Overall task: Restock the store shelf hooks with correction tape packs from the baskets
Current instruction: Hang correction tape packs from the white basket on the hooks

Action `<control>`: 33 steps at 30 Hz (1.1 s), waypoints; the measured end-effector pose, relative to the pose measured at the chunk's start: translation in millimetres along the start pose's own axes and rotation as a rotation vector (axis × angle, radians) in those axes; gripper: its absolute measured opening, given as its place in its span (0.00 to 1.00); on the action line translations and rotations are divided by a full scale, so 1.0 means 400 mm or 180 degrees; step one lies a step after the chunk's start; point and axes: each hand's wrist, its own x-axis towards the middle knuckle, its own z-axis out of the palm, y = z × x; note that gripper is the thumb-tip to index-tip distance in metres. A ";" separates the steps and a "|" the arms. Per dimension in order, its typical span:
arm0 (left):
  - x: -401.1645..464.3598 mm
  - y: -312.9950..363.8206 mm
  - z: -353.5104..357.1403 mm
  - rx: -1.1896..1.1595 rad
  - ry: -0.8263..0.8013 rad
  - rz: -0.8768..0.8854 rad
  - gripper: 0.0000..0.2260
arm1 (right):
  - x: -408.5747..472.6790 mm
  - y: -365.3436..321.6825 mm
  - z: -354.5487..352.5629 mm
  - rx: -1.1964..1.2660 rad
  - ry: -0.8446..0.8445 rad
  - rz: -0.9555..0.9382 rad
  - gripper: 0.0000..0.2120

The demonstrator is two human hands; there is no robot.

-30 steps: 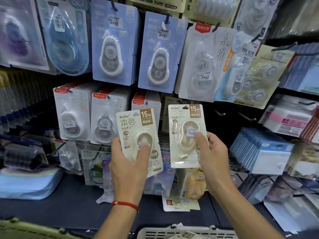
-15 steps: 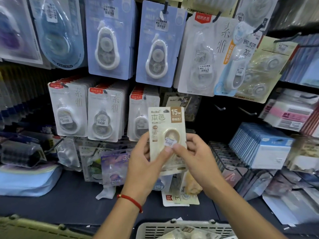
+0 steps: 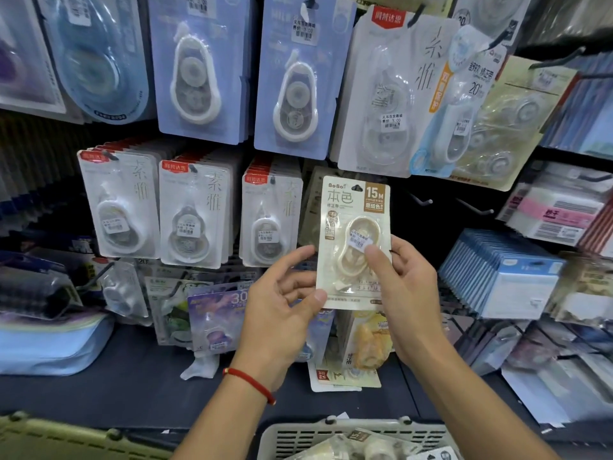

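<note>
A pale grey slotted plastic basket (image 3: 331, 438) at the bottom edge holds loose correction tape packs. My right hand (image 3: 406, 293) pinches a cream carded correction tape pack (image 3: 353, 242) upright before the shelf hooks, thumb on its blister. My left hand (image 3: 282, 313), fingers relaxed, touches the pack's lower left corner with its thumb.
</note>
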 end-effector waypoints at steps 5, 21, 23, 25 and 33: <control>0.006 0.001 -0.013 -0.0209 -0.0054 -0.0011 0.26 | 0.002 -0.007 0.016 -0.0170 0.0034 -0.0244 0.10; 0.057 -0.065 -0.066 0.3681 0.0257 0.1258 0.38 | 0.127 0.172 0.082 -0.3556 -0.0223 -0.2126 0.26; 0.060 -0.066 -0.064 0.3720 0.0268 0.1209 0.39 | 0.169 0.184 0.099 -0.4058 -0.0360 -0.1980 0.27; 0.063 -0.068 -0.065 0.3731 0.0302 0.1206 0.39 | 0.215 0.182 0.112 -0.4313 -0.0377 -0.1713 0.29; 0.044 -0.084 -0.072 0.3895 0.0304 0.1340 0.36 | 0.251 0.166 0.058 -0.4421 -0.1068 -0.1184 0.30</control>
